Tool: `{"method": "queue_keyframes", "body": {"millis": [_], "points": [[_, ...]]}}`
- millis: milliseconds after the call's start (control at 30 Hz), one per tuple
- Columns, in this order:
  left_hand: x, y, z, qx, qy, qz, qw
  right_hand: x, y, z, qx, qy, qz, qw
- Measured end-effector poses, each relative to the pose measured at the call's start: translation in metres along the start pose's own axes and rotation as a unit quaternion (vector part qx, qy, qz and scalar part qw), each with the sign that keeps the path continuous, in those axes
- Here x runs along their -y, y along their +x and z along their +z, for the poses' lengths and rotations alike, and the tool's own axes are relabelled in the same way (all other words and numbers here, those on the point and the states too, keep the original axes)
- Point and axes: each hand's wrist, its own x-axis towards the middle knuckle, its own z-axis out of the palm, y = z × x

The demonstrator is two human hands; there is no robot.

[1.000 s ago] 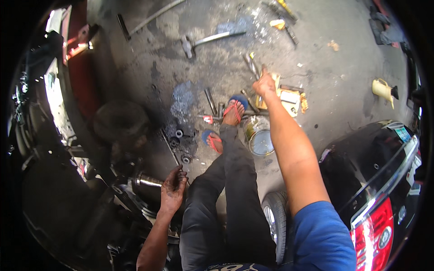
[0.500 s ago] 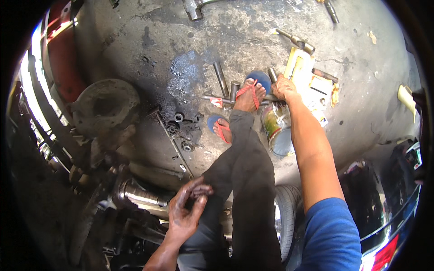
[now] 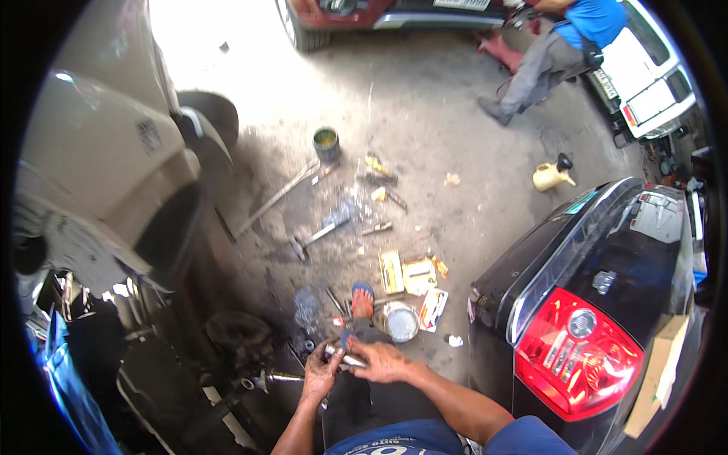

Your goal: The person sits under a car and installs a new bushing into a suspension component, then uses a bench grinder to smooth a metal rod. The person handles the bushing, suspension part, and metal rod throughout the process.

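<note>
A short metal cylinder (image 3: 345,356) is held between both hands above my dark trousers, low in the middle of the view. My left hand (image 3: 321,373) is closed round its left end, and my right hand (image 3: 381,363) grips the other end. Just beyond my hands are my feet (image 3: 362,300) in blue-and-red flip-flops, a metal can (image 3: 400,322) and yellow boxes (image 3: 390,271). A hammer (image 3: 318,235) and several steel tools (image 3: 376,228) lie on the concrete floor. At lower left is a shiny shaft (image 3: 280,377) among greasy parts.
A black car (image 3: 500,303) stands close on the right, a pale vehicle (image 3: 106,167) on the left, a red car (image 3: 364,17) and white vehicle (image 3: 648,98) beyond. A co-worker (image 3: 569,45) works at upper right. A green can (image 3: 326,145) and cream jug (image 3: 547,177) are on the floor.
My view has lifted, bringing vehicles and the co-worker into sight. My right hand has come back from the tools by my feet with a metal cylinder, which both hands now hold.
</note>
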Motion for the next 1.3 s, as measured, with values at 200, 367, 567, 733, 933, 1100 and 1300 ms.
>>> {"method": "queue_keyframes", "body": {"millis": [200,367,567,733,933,1100,1300], "points": [[-0.078,-0.07,-0.011,0.107,0.109,0.044,0.987,0.071,-0.08,-0.027,-0.038,-0.048,-0.06,0.996],[-0.099,-0.069,0.001,0.198,0.109,0.001,0.974,0.078,-0.111,-0.075,0.049,-0.094,-0.012,0.994],[-0.152,-0.03,0.044,0.309,0.162,-0.002,0.937,0.068,-0.107,-0.16,0.043,-0.17,-0.039,0.984],[-0.248,0.072,0.139,0.42,0.39,0.194,0.796,0.068,-0.043,-0.274,0.069,-0.26,-0.054,0.961],[-0.398,0.217,0.225,0.237,0.351,0.131,0.897,0.035,-0.003,-0.525,-0.141,-0.006,-0.13,0.981],[-0.51,0.271,0.258,0.188,0.361,0.168,0.898,0.062,0.021,-0.644,-0.124,0.218,-0.074,0.965],[-0.596,0.311,0.254,0.133,0.295,0.208,0.923,0.099,0.096,-0.736,-0.124,0.185,-0.083,0.971]]}}
